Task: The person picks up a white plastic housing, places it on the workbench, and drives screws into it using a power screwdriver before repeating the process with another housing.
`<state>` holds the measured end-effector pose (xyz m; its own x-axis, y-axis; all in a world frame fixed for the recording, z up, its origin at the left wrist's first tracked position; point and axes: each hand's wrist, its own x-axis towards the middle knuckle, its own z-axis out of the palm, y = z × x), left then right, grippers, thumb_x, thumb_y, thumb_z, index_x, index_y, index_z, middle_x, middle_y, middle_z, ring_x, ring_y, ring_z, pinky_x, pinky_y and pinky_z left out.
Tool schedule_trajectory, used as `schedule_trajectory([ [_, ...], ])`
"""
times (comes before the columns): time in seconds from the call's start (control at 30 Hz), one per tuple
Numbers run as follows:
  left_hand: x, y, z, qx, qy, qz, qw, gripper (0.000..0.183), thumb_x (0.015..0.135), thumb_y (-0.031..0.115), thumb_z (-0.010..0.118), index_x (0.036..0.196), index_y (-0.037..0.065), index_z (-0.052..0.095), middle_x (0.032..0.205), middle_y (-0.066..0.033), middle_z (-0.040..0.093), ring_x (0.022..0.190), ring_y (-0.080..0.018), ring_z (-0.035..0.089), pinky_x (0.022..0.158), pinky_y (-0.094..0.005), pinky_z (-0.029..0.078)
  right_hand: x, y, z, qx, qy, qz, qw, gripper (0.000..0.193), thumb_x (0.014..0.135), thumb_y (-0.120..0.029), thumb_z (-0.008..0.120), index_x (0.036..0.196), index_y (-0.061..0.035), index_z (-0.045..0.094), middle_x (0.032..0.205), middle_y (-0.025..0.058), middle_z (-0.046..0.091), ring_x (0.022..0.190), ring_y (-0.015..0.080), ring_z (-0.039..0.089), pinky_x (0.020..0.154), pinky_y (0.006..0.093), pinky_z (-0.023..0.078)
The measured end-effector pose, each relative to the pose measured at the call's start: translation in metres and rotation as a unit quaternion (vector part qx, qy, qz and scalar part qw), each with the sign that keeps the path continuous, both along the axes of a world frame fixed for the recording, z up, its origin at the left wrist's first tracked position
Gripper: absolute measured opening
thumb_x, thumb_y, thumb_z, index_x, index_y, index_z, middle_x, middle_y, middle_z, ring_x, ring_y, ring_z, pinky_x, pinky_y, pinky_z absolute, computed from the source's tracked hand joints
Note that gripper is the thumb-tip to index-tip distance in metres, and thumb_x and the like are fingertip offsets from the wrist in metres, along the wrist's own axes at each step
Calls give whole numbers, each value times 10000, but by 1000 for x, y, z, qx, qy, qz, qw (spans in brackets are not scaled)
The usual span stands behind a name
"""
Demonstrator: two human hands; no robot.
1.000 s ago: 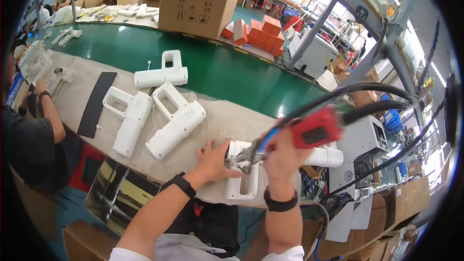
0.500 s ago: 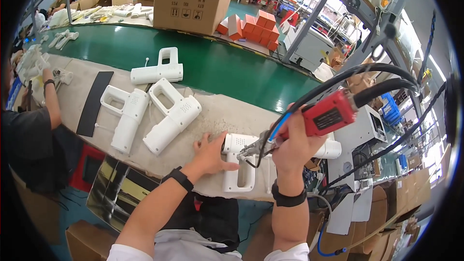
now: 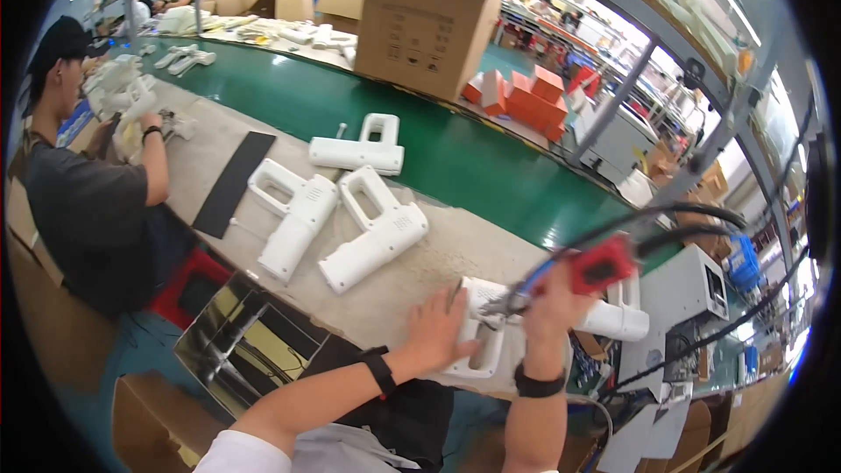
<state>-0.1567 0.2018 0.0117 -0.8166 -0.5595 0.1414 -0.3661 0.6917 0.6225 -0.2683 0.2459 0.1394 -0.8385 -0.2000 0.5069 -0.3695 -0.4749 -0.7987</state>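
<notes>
A white pistol-shaped plastic housing lies on its side at the front of the bench, its loop handle toward me. My left hand holds its left end, with the thumb along the handle and the fingers at the edge of the body. My right hand is wrapped round a red power screwdriver, blurred by motion, with a black cable and a blue hose. The metal nose of the screwdriver points at the housing near the base of the handle; whether it touches, I cannot tell.
White housings lie to the left, and another is at the right. A black strip rests on the beige cover. Behind runs a green belt, with a cardboard box beyond it. A co-worker sits at the left.
The whole scene has shifted right and down as the view turned left. My left fingers are closer together against the housing. The screwdriver stays in my right hand, its nose still by the handle.
</notes>
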Motion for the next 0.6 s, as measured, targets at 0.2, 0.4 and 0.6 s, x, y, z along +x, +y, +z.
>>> schedule_trajectory([
  [0.2,-38,-41,-2,-62,-16,57,996,914,702,420,718,1436,106,272,1407,-194,301,1295,-373,303,979,-640,263,6,48,60,-13,22,7,1000,140,901,-99,519,993,5,505,612,83,523,449,177,520,403,280,437],
  [0.4,-48,-56,-2,-35,-19,52,998,935,681,424,732,1433,108,274,1419,-187,288,1306,-361,291,979,-648,251,0,55,45,37,23,11,999,132,884,-82,536,955,30,529,597,78,530,449,178,538,392,284,442],
  [0.6,-48,-53,-2,-23,-6,56,998,924,668,401,742,1421,119,287,1417,-181,280,1299,-363,291,995,-611,222,0,39,23,20,-15,3,1000,105,861,-65,558,898,33,553,570,65,537,407,129,487,371,246,375],
])
